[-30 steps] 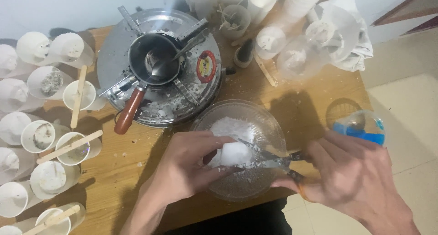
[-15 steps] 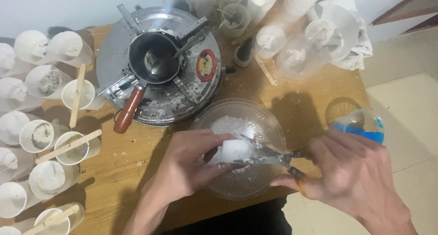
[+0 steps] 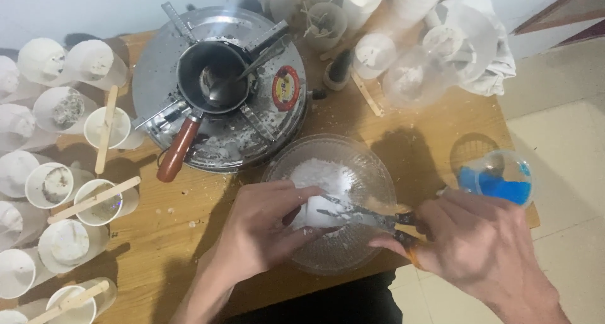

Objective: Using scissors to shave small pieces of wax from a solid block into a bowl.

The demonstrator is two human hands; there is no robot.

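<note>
A clear glass bowl point(image 3: 372, 166) with white powder and chunks stands at the near edge of the wooden table point(image 3: 176, 236). My left hand point(image 3: 265, 226) grips a white lump point(image 3: 318, 210) over the bowl. My right hand point(image 3: 482, 248) holds scissors point(image 3: 372, 216) by dark and orange handles. Their blades reach left and touch the lump.
A round metal stove top point(image 3: 252, 129) carries a small dark pan point(image 3: 211, 75) with a spoon and a red-brown handle. Several white cups point(image 3: 53, 185), some with wooden sticks, line the left side. More cups and plastic bags sit at the back right. A clear container with blue contents point(image 3: 498, 182) stands right.
The scissors' blades have shifted slightly against the white lump, and my right hand has moved a little lower. My left hand keeps its grip over the bowl.
</note>
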